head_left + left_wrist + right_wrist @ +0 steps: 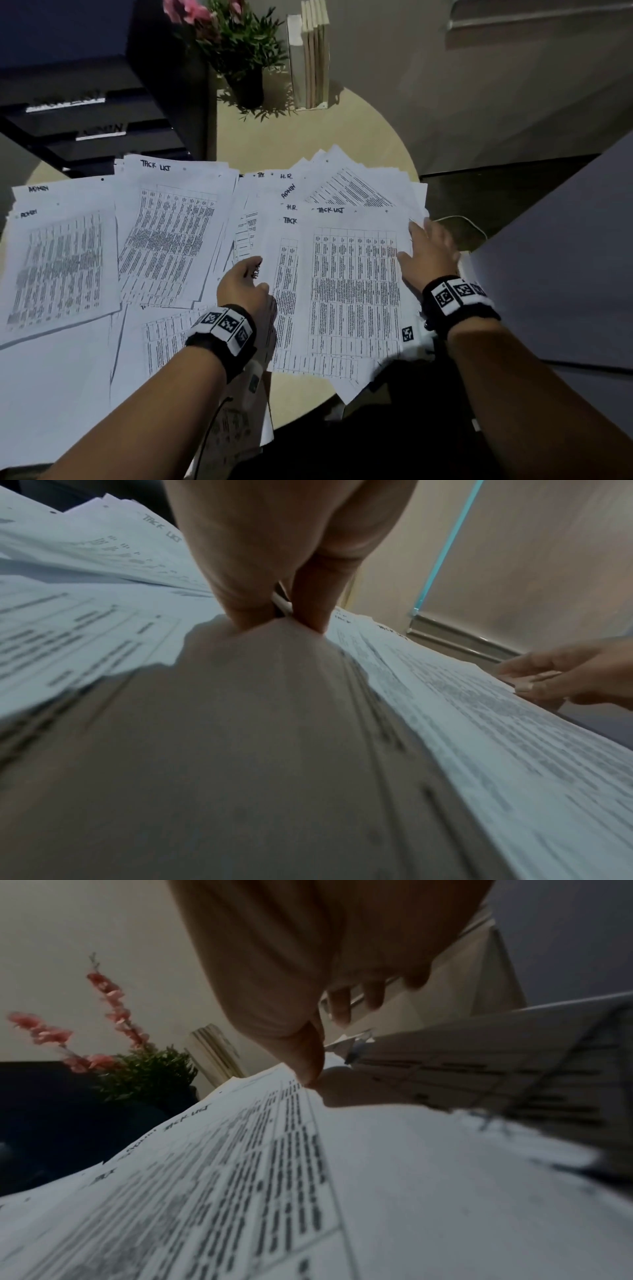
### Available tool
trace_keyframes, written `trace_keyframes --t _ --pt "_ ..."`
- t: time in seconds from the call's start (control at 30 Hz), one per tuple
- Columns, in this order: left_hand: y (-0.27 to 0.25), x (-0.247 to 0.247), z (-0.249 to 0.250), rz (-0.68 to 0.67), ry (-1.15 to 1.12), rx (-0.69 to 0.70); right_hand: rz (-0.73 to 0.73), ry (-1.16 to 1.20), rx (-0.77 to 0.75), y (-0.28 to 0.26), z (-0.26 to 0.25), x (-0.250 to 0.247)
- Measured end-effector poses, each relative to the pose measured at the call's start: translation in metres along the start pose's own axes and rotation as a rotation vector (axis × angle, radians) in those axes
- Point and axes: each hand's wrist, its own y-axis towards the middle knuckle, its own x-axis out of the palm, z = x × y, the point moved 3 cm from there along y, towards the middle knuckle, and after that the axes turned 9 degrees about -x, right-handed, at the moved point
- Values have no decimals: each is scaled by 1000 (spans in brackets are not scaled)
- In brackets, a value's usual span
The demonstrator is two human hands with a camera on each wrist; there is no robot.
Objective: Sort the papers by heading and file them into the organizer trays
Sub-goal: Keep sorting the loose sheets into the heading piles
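The unsorted stack (342,274) lies fanned between the two hands, its top sheet (356,287) headed "TACK LIST", with "H.R." and "ADMIN" headings showing on sheets just beyond it; the right hand (430,253) takes the top sheet's right edge, thumb on the upper face and fingers curled beneath, so it appears to pinch that sheet; the left hand (245,284) rests on the stack's left margin with two fingertips (246,615) pressed down, straight, steadying the sheets below.

Judged step: sorting is under way and filing not yet begun; the top sheet looks about to be lifted clear. The next move would call for carrying it across to the "TACK LIST" pile (171,236) just left of the left hand, without dragging the sheets beneath; the "ADMIN" pile (61,260) lies further left again. The organizer trays (89,120), black and labelled, stand beyond those piles, far-left of both hands.

The surface is a pale round table (308,137); beyond the hands stand a potted plant (239,51) with pink flowers and a row of upright books (311,58); the room is dim, with a plain wall (479,85) behind.
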Motion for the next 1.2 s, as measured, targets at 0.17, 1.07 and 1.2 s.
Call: trace_keyframes --t 0.17,1.07,1.2 --pt "3 -5 -4 -96 73 -65 -101 17 -41 17 -21 9" --pt "30 -21 -13 110 211 -10 -194 759 -77 -8 -37 3" --pt "22 -30 -16 200 146 24 -69 805 -6 -10 -42 4"
